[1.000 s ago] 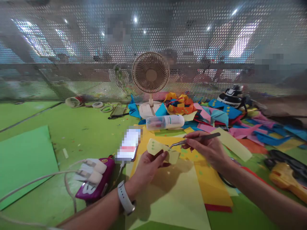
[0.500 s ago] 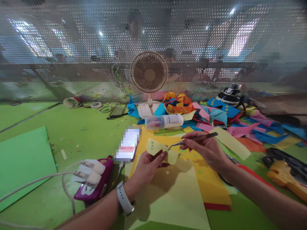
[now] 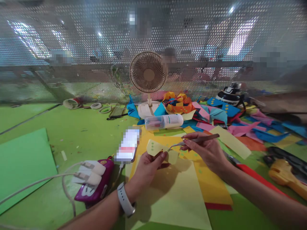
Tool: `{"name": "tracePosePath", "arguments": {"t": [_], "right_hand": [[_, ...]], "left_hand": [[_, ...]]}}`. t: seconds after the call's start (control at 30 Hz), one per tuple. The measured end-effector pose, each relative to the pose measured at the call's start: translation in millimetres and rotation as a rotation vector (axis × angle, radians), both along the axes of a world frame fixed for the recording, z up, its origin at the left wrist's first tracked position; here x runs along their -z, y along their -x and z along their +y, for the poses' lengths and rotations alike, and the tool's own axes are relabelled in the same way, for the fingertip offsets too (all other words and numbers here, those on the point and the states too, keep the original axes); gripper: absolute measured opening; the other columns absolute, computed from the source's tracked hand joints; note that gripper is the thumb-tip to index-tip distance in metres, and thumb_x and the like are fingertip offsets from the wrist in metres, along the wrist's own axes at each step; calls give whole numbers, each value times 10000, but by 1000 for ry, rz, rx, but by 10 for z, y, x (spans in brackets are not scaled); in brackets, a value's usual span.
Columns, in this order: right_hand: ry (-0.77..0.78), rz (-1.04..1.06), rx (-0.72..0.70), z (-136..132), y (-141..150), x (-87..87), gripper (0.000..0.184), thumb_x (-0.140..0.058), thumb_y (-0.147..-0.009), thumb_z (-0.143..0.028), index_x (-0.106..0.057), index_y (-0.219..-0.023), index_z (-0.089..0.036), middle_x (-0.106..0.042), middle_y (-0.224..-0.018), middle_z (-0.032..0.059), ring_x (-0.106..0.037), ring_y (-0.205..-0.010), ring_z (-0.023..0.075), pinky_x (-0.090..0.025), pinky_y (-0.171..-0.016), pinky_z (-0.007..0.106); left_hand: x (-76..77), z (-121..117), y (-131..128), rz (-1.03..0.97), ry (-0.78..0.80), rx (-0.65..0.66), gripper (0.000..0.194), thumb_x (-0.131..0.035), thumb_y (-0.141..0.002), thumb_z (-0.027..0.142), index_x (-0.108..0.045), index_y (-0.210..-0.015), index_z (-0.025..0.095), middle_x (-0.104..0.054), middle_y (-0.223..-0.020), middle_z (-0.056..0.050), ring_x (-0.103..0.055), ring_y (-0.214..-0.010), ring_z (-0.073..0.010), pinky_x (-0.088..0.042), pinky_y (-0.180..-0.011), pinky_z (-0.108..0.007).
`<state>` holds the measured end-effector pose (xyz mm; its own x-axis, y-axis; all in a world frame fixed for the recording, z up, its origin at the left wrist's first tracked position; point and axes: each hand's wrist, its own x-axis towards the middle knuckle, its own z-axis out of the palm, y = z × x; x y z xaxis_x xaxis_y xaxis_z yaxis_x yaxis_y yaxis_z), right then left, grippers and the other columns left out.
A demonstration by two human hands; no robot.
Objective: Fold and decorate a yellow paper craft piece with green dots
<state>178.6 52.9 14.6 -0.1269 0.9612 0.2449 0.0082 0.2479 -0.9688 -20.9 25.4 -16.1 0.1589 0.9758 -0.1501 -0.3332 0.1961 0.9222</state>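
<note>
Pinched in my left hand (image 3: 150,164) is a small pale yellow piece of folded paper (image 3: 153,147) with a few green dots on its left flap. My right hand (image 3: 206,151) is closed round a pair of tweezers (image 3: 201,139), whose bent tip reaches the paper beside my left thumb. Whether the tip grips anything is too small to tell. Under both hands lie pale yellow sheets (image 3: 172,204) over deeper yellow paper (image 3: 213,188). A lit phone (image 3: 128,143) on a cable lies just beyond my left hand.
A purple power strip (image 3: 96,188) with white plugs sits left, near a green sheet (image 3: 24,169). Behind stand a small fan (image 3: 148,75) and a lying clear bottle (image 3: 164,121). Folded coloured papers (image 3: 211,115) heap at right, with a yellow-handled tool (image 3: 285,174) nearer. Perforated mesh (image 3: 83,73) closes the back.
My right hand has shifted very slightly, with the tweezers still at the paper. My left hand holds the paper in nearly the same place.
</note>
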Motion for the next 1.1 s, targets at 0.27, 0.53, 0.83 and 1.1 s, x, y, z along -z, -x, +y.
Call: {"name": "tracePosePath", "arguments": {"t": [0.27,0.53,0.83,1.1], "right_hand": [[-6,7,6,-18,13,20,180,-672,-798,-309,-650,-918,-177,-695,-782,28,-691,-697,154,-560,-624,237],[-7,-3,11,-32,17,8,185,-666,-798,-316,-650,-911,-170,-702,-791,42,-694,-695,172,-575,-635,273],[-20,-35,13,-92,39,-55,180,-669,-791,-315,-645,-888,-166,-703,-751,48,-693,-695,187,-584,-644,300],[-7,40,48,-12,-33,7,216,-692,-769,-338,-645,-902,-175,-701,-784,45,-695,-684,196,-573,-617,291]], "left_hand": [[21,8,1,2,1,-5,234,-777,-686,329,-693,-829,165,-679,-789,-7,-620,-713,-121,-565,-691,-275],[8,-13,-1,21,-7,-3,243,-760,-705,328,-695,-878,171,-699,-859,-36,-631,-753,-149,-548,-705,-289],[-42,-9,5,113,-40,-2,228,-762,-696,308,-687,-842,149,-677,-781,-32,-590,-655,-119,-487,-623,-224],[-38,-2,0,109,-22,-30,271,-796,-646,316,-692,-827,143,-676,-771,-34,-594,-676,-134,-494,-644,-245]]}}
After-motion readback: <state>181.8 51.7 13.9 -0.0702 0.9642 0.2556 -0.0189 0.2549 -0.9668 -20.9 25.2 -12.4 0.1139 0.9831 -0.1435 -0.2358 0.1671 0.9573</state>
